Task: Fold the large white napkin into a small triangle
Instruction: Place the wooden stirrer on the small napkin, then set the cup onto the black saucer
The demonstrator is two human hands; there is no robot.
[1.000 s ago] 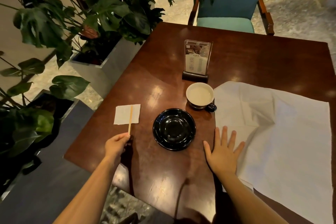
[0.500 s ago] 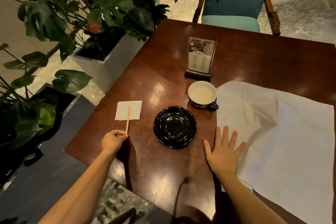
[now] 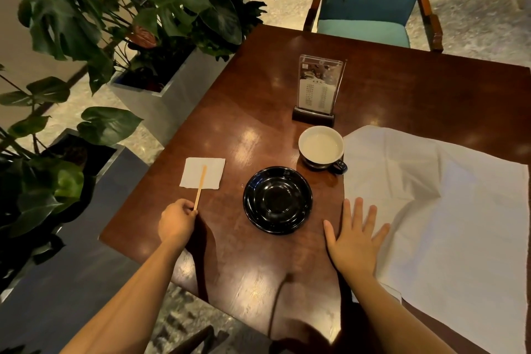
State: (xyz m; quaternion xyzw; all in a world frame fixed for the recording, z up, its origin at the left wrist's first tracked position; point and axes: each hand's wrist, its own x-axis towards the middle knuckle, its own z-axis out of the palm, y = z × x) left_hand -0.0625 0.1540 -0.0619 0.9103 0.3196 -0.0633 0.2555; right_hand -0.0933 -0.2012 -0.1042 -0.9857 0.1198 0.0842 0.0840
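The right hand [image 3: 355, 238] lies flat, palm down and released, fingers spread. Its fingers rest on the left edge of the large white napkin [image 3: 448, 224], and the thumb is on the bare wood of the table [image 3: 258, 89]. The left hand [image 3: 176, 223] pinches the near end of a thin wooden stick [image 3: 200, 188]. The stick points away from the person and lies across a small paper napkin [image 3: 202, 177].

The large napkin is spread open on the right half of the table. Its left edge runs straight away from the person, from the hand to just beside the cup [image 3: 321, 146]. Its far edge slants down toward the right. A raised wrinkle crosses its middle. Its right side and near right corner are cut off by the picture's edge, so its long axis cannot be told. A small bit of it by the right wrist is partly hidden.

A black saucer [image 3: 277, 200] sits between the hands, apart from the napkin by a strip of wood. The cup's handle is just beside the napkin's edge. Beyond the cup stands a menu holder [image 3: 319, 89]. Bare wood lies beyond the napkin's far edge.
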